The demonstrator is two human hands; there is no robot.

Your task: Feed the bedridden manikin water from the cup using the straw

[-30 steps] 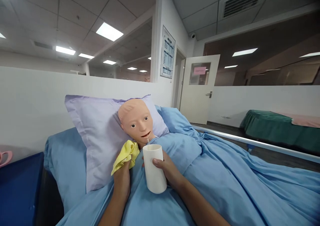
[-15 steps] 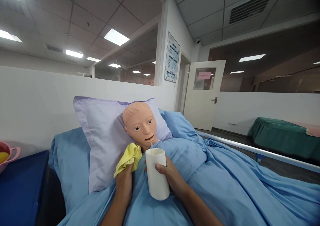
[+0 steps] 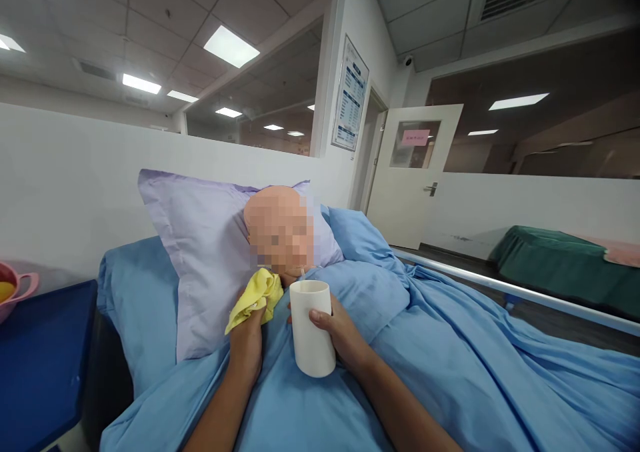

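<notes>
My right hand is wrapped round a white cup, thumb on the near side and fingertips showing at its left edge. A thin clear straw rises from the cup toward the mouth of a manikin; its tip is blurred out. The manikin's head rests on a lilac pillow, with blue bedding drawn up to its neck. My left hand holds a yellow cloth beside the manikin's chin. The cloth covers most of its fingers.
A blue tabletop stands at the left, with a pink cup or basin at its edge. A bed rail runs along the far right side. Beyond it are an open door and a green-covered bed.
The whole view has shifted, so the bed and hands sit slightly higher in the picture. Both hands keep their holds on the cup and cloth, near the manikin's chin.
</notes>
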